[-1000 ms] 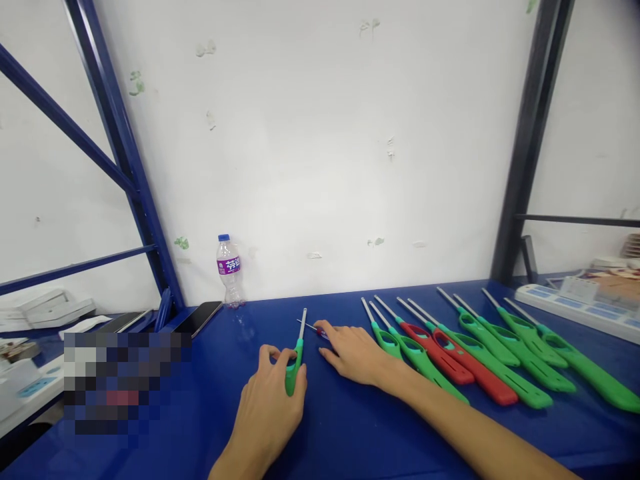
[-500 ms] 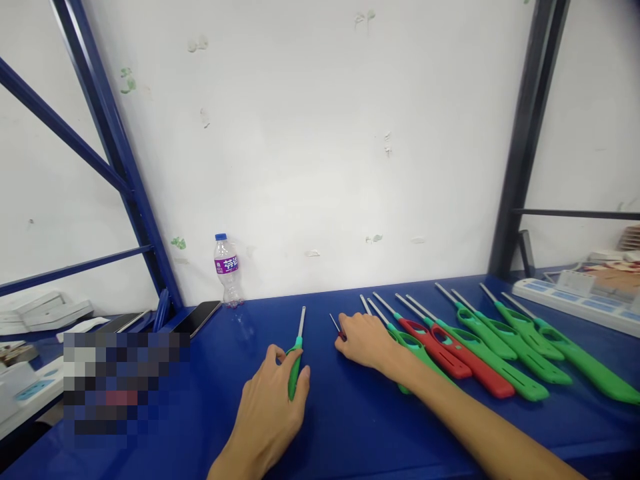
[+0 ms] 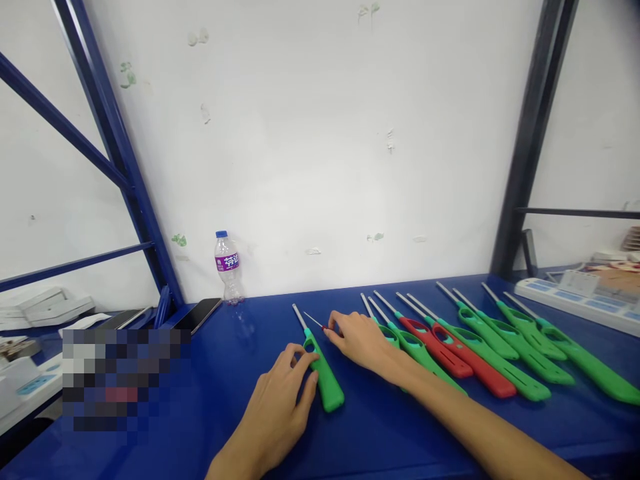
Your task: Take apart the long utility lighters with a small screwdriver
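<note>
A green utility lighter [image 3: 327, 383] with a metal nozzle lies on the blue table, its tip pointing away and slightly left. My left hand [image 3: 277, 403] is at its left side, with curled fingers on the trigger-guard part and the thumb close to the handle. Pinched in my right hand [image 3: 363, 340] is a small screwdriver [image 3: 315, 320] with a thin metal shaft and a red end; the rest of it is hidden by the fingers. The shaft points left, toward the lighter's neck. Right of this hand lie several more green lighters [image 3: 493, 337] and two red lighters [image 3: 453, 360].
A plastic bottle [image 3: 229, 270] stands by the wall, with a dark phone [image 3: 203, 313] to its left. A white power strip [image 3: 575, 300] lies at the far right. Blue and dark metal posts [image 3: 525, 147] frame the table [image 3: 190, 413].
The lighter at my left hand has turned from near its narrow edge onto its flat side, nozzle tip leftward. My right hand has shifted left, bringing the screwdriver closer to it.
</note>
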Demonstrator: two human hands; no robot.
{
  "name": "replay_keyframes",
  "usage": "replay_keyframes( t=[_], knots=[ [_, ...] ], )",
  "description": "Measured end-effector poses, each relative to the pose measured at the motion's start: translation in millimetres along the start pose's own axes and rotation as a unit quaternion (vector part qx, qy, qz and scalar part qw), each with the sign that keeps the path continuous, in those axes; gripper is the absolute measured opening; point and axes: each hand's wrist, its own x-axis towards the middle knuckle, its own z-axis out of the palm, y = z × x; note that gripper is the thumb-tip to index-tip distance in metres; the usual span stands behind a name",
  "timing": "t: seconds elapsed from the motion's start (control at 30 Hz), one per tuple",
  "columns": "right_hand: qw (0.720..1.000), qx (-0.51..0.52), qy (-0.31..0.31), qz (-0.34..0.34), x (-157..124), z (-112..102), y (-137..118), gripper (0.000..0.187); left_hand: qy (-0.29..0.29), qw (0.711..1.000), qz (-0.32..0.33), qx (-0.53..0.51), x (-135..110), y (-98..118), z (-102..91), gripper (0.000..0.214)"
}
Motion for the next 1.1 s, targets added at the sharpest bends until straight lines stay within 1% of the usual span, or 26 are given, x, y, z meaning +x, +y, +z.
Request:
replay_keyframes(
  t=[0.13, 0.3, 0.37, 0.4, 0.43, 0.47, 0.53, 0.57, 0.63, 0.7, 0.8, 0.83, 0.9, 1.0, 1.1],
  knots=[
    [1.000, 0.022, 0.010, -0.004, -0.8, 0.0, 0.2, 0.024, 0.002, 1.000, 0.007, 0.013, 1.3, -0.6, 0.4, 0.039],
    [0.997, 0.055, 0.055, -0.002, 3.3, -12.3, 2.0, 0.032, -0.001, 0.999, 0.028, 0.018, 1.6, -3.7, 0.8, 0.041],
    [0.990, 0.102, 0.096, -0.008, 6.4, -19.0, 3.6, 0.034, 0.003, 0.999, 0.035, 0.027, 2.1, -4.8, 1.1, 0.037],
    [0.982, 0.153, 0.109, -0.009, 7.9, -22.0, 4.5, 0.035, 0.009, 0.999, 0.036, 0.034, 2.5, -5.2, 1.2, 0.033],
    [0.969, 0.222, 0.112, -0.004, 9.3, -24.5, 5.4, 0.037, 0.017, 0.998, 0.036, 0.041, 2.9, -5.4, 1.3, 0.026],
    [0.948, 0.301, 0.105, 0.004, 10.6, -26.5, 6.3, 0.039, 0.024, 0.998, 0.034, 0.045, 3.3, -5.4, 1.4, 0.019],
    [0.895, 0.439, 0.074, 0.029, 12.7, -28.2, 7.7, 0.047, 0.038, 0.998, 0.027, 0.044, 3.9, -5.3, 1.8, 0.014],
    [0.871, 0.485, 0.064, 0.040, 13.6, -28.1, 8.2, 0.050, 0.042, 0.998, 0.025, 0.040, 4.1, -5.3, 2.1, 0.014],
    [0.839, 0.537, 0.075, 0.051, 15.2, -26.7, 8.9, 0.053, 0.039, 0.998, 0.027, 0.034, 4.6, -5.7, 2.9, 0.014],
    [0.820, 0.562, 0.094, 0.052, 16.5, -25.2, 9.1, 0.055, 0.024, 0.998, 0.029, 0.044, 5.8, -7.1, 4.0, 0.013],
    [0.799, 0.590, 0.108, 0.039, 17.4, -24.8, 9.1, 0.057, 0.002, 0.997, 0.011, 0.081, 8.8, -11.1, 5.7, 0.029],
    [0.795, 0.596, 0.110, 0.032, 17.3, -25.1, 9.0, 0.056, 0.005, 0.996, 0.000, 0.088, 9.7, -12.8, 6.3, 0.032],
    [0.797, 0.593, 0.117, 0.015, 16.9, -25.6, 8.6, 0.054, 0.020, 0.996, -0.012, 0.088, 10.7, -15.8, 7.4, 0.034],
    [0.816, 0.565, 0.122, -0.013, 15.4, -25.6, 6.8, 0.051, 0.037, 0.996, 0.002, 0.081, 9.3, -17.6, 8.6, 0.032],
    [0.831, 0.543, 0.111, -0.034, 13.1, -25.5, 3.5, 0.050, 0.026, 0.996, 0.019, 0.086, 6.7, -17.0, 9.6, 0.033]
  ],
)
